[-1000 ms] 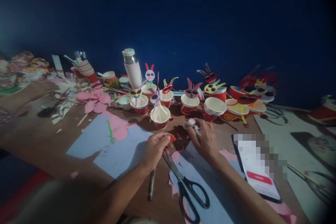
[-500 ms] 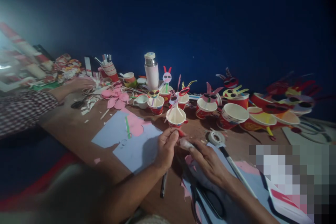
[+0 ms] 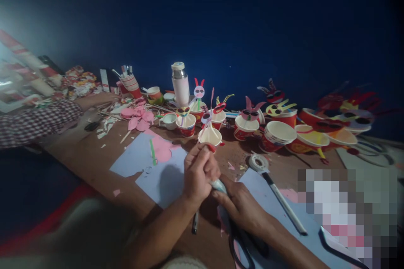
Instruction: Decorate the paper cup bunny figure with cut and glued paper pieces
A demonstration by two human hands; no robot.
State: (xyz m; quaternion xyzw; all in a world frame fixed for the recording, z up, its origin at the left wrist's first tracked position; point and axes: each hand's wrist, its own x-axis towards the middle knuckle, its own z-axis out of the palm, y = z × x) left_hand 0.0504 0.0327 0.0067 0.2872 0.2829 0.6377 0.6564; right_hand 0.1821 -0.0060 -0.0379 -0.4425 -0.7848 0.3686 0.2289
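Observation:
My left hand (image 3: 198,172) is closed, with a small red paper piece (image 3: 211,148) poking out past its thumb and forefinger. Its curled fingers meet the upper end of a pale tube (image 3: 219,186), and whether they grip that end too is hidden. The lower part of the tube is in my right hand (image 3: 244,206), thumb along its side. Just beyond both hands stands a paper cup (image 3: 210,135) with a pink paper-strip figure in it. Scissors (image 3: 240,246) lie under my right wrist, partly covered.
Several cups with paper bunny faces (image 3: 250,114) line the back, near a pink flask (image 3: 180,88). A tape roll (image 3: 259,162) and marker (image 3: 285,204) lie at right. Blue paper (image 3: 126,162) and pink cutouts (image 3: 137,117) are at left, where another person's checkered sleeve (image 3: 38,124) reaches in.
My hands have come together; the left fingers have curled over the tube's upper end. The tube has tilted. The other person's arm has shifted left and up.

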